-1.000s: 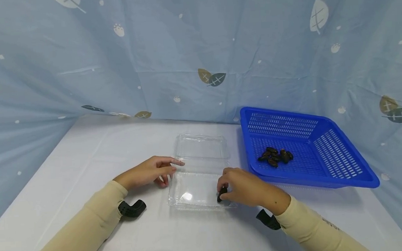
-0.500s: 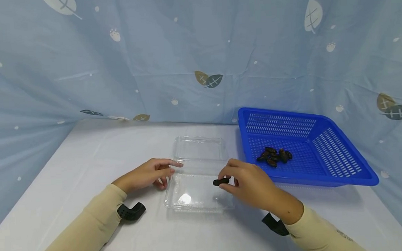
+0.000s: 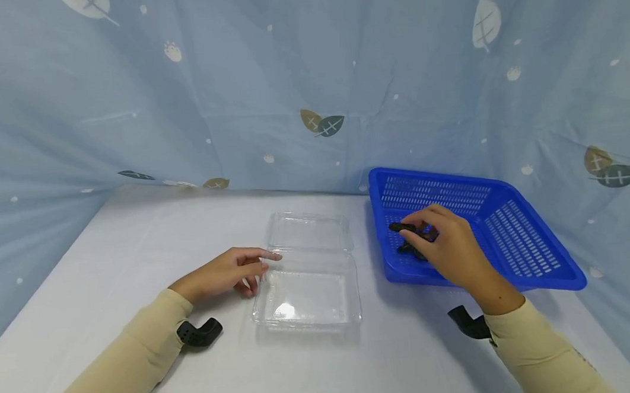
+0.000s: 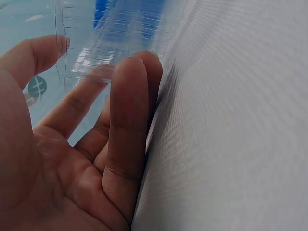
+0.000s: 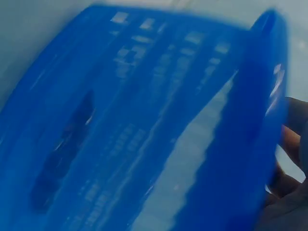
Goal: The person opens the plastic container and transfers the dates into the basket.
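My right hand (image 3: 452, 245) pinches a dark, elongated date-like piece (image 3: 400, 226) between thumb and fingertips, over the left part of the blue plastic basket (image 3: 533, 280). Several more dark date-like pieces (image 3: 411, 249) lie in the basket beneath, partly hidden by the hand. In the right wrist view the basket's blurred wall (image 5: 144, 96) covers most of the frame and hides what the fingers hold. My left hand (image 3: 223, 275) rests at the left edge of the open clear plastic clamshell box (image 3: 308, 324). Its index finger is stretched out over the hinge and its thumb lies right at the rim.
A white cloth (image 3: 212, 380) covers the table. The box's lid (image 3: 310, 232) lies folded back, away from me. Behind the table hangs a light blue leaf-print curtain (image 3: 234, 76), close to the basket's far rim.
My right hand has lifted the dark date-like piece out of the clear box and carried it right, over the blue basket. My left hand has stayed at the box's edge.
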`<state>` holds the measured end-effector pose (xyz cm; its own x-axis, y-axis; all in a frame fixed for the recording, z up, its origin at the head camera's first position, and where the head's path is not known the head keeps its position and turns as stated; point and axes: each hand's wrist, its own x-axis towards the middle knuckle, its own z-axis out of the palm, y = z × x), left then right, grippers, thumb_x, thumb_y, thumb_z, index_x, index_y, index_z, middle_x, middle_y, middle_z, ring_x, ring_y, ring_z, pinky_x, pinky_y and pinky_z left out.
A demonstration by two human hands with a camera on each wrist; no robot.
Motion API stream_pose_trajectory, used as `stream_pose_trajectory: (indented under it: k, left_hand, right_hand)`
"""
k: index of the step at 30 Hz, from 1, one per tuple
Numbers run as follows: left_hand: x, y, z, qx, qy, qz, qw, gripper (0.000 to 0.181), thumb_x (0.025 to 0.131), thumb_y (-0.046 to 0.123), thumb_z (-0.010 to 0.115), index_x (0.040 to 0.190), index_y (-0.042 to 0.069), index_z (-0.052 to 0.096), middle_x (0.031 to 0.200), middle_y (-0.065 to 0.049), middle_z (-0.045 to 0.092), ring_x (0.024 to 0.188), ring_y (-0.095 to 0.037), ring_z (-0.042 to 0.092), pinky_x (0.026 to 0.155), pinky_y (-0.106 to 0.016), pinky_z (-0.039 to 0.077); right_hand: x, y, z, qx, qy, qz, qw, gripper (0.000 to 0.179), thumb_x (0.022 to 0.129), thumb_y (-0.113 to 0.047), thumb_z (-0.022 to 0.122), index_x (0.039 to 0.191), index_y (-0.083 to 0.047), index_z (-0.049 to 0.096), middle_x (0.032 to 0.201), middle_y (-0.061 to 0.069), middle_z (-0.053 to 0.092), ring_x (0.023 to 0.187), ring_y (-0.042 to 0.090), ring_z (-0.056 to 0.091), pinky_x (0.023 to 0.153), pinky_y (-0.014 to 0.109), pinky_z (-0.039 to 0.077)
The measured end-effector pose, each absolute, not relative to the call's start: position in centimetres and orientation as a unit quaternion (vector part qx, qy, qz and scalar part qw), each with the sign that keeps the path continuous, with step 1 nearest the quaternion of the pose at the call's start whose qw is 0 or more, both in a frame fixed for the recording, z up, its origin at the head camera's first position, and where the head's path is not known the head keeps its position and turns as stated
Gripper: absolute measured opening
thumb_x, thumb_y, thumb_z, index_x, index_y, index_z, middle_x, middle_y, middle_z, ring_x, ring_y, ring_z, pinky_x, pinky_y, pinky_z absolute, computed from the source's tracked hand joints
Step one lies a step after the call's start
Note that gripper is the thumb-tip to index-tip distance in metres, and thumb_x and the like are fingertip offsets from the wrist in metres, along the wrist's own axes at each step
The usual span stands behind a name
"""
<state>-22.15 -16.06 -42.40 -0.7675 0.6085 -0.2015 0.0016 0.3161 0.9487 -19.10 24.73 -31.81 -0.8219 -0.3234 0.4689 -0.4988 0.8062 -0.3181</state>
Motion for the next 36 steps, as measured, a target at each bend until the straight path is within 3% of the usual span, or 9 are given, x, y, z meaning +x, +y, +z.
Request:
stream_pose_trajectory:
  k: [7,16,18,20,23,25,27,29,36]
  left_hand:
    - [-22.2,-16.1,-42.5,0.198,0.763,0.550,0.276,0.042,0.103,0.033,0.057,0.141,0.015,0.057,0.103,-0.014,0.059,0.076,-0.020,0.067,0.068,-0.032,0.060]
    - [-22.2,-16.1,-42.4,0.208,0.762,0.549,0.273,0.042,0.103,0.032,0.056,0.141,0.014,0.057,0.101,-0.016,0.059,0.076,-0.020,0.067,0.067,-0.032,0.060]
    - [-22.2,-16.1,-42.4,0.207,0.762,0.549,0.273,0.042,0.103,0.032,0.056,0.141,0.014,0.057,0.101,-0.016,0.059,0.076,-0.020,0.067,0.067,-0.032,0.060]
    - [-22.2,-16.1,-42.4,0.205,0.763,0.550,0.273,0.042,0.104,0.033,0.056,0.141,0.015,0.057,0.101,-0.015,0.059,0.075,-0.019,0.067,0.067,-0.032,0.060]
    - [-22.2,-16.0,-42.3,0.202,0.763,0.551,0.272,0.043,0.103,0.033,0.056,0.142,0.014,0.057,0.098,-0.014,0.060,0.075,-0.019,0.067,0.067,-0.031,0.060]
    - [-22.2,-16.0,-42.3,0.200,0.762,0.552,0.273,0.043,0.103,0.033,0.056,0.142,0.014,0.056,0.097,-0.013,0.060,0.074,-0.018,0.067,0.067,-0.031,0.060]
    - [-22.1,-15.9,-42.3,0.200,0.762,0.551,0.274,0.043,0.103,0.033,0.056,0.142,0.014,0.056,0.096,-0.012,0.060,0.074,-0.019,0.067,0.067,-0.031,0.060]
    - [-22.0,-15.8,-42.2,0.198,0.764,0.550,0.273,0.043,0.103,0.034,0.056,0.142,0.015,0.057,0.096,-0.012,0.060,0.074,-0.019,0.067,0.067,-0.031,0.060]
    - [-21.7,-16.0,-41.6,0.183,0.764,0.552,0.280,0.047,0.105,0.036,0.052,0.144,0.009,0.053,0.100,-0.012,0.061,0.079,-0.020,0.068,0.069,-0.033,0.060]
  right_hand:
    - [-21.0,28.9,-32.4,0.153,-0.963,0.178,0.133,0.011,0.091,-0.012,0.074,0.100,-0.004,0.073,0.090,0.013,0.068,0.084,0.027,0.062,0.068,0.040,0.051]
    - [-22.7,31.8,-33.1,0.112,-0.983,0.149,-0.003,0.011,0.093,-0.014,0.070,0.097,-0.004,0.073,0.078,0.006,0.065,0.066,0.017,0.054,0.056,0.034,0.045]
    - [-22.9,32.3,-33.4,0.114,-0.982,0.146,-0.026,0.009,0.093,-0.013,0.071,0.097,-0.006,0.072,0.080,0.005,0.067,0.069,0.016,0.057,0.070,0.044,0.051]
    - [-23.0,32.7,-33.5,0.117,-0.980,0.151,-0.047,0.007,0.092,-0.011,0.071,0.096,-0.006,0.072,0.083,0.005,0.069,0.074,0.019,0.061,0.092,0.062,0.046]
    - [-23.2,32.9,-33.8,0.121,-0.977,0.160,-0.075,0.005,0.091,-0.007,0.071,0.095,-0.006,0.072,0.086,0.006,0.070,0.081,0.021,0.063,0.098,0.068,0.040]
    - [-23.4,33.0,-34.0,0.121,-0.975,0.162,-0.089,0.005,0.091,-0.006,0.070,0.095,-0.006,0.072,0.088,0.006,0.071,0.082,0.021,0.063,0.092,0.059,0.049]
    - [-23.5,33.1,-34.1,0.120,-0.976,0.159,-0.094,0.005,0.092,-0.006,0.069,0.096,-0.006,0.072,0.089,0.007,0.071,0.083,0.021,0.063,0.075,0.047,0.055]
    - [-23.5,33.2,-34.1,0.118,-0.977,0.157,-0.085,0.007,0.093,-0.008,0.068,0.097,-0.006,0.073,0.091,0.007,0.072,0.084,0.022,0.064,0.074,0.043,0.056]
    - [-21.9,32.7,-32.8,0.114,-0.981,0.155,0.015,0.020,0.098,-0.015,0.063,0.109,-0.002,0.073,0.107,0.020,0.071,0.099,0.038,0.066,0.079,0.054,0.055]
